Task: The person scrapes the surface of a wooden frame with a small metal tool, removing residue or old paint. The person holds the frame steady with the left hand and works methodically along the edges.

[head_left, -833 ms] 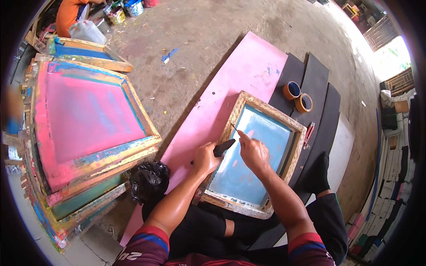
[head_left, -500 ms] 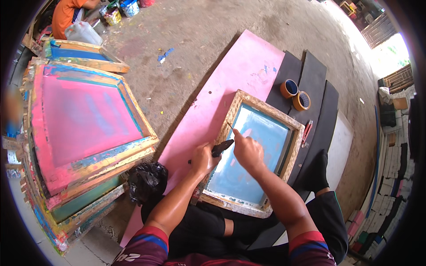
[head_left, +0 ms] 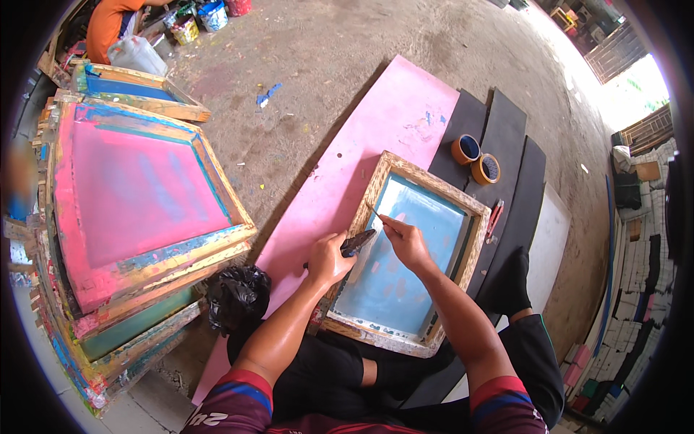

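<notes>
Floor (head_left: pixel 311 94) lay beyond the wooden frame (head_left: pixel 437 186); over it, left hand (head_left: pixel 330 260) clasped a dark object (head_left: pixel 357 243), right hand (head_left: pixel 407 244) a thin stick (head_left: pixel 373 210); mesh (head_left: pixel 390 293) seemed fragile, rim (head_left: pixel 375 188) best held.

Over there, the framed screen (head_left: pixel 387 282) lies across the long boards (head_left: pixel 383 116). Just right of it sits a small hand tool (head_left: pixel 494 221); past its far edge, two tape rolls (head_left: pixel 477 174). A plastic bag (head_left: pixel 238 295) rests to its left, and farther left, stacked frames (head_left: pixel 144 192).
</notes>
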The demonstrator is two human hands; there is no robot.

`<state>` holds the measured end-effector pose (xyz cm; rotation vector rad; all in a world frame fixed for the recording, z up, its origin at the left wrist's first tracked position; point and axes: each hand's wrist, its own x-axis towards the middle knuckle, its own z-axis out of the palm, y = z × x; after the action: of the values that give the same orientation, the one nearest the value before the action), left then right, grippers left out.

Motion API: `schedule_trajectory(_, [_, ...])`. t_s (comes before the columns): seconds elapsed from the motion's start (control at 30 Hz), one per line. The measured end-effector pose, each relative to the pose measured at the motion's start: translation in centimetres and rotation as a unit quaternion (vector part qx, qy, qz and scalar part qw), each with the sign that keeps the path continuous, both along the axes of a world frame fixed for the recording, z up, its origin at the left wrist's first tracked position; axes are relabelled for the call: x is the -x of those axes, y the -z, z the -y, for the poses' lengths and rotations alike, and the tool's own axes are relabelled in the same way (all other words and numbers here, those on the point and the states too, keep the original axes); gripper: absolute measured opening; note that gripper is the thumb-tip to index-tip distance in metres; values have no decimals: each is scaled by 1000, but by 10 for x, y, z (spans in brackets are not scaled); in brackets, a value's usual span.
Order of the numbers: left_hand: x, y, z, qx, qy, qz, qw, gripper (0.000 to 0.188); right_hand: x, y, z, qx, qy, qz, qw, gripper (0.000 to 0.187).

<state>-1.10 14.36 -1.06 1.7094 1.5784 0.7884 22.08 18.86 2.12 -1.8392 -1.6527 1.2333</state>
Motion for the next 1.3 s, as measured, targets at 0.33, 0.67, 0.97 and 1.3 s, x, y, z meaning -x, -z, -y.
schedule_trajectory(0.33, [-1, -4, 0, -2, -21, 14, 1000, 50, -8, 4, 6, -147, -70, 93, 982, 35])
schedule_trajectory(0.67, [-5, 0, -2, -1, -5, 9, 1000, 50, -6, 29, 5, -194, -63, 43, 978, 38])
schedule_trajectory(0.97, [0, -2, 1, 9, -13, 7, 1000, 51, -10, -5, -3, 203, 88, -261, 940, 43])
schedule_trajectory(1.3, [-3, -9, -1, 19, -21, 25, 999, 48, -10, 35, -1, -115, -43, 23, 992, 36])
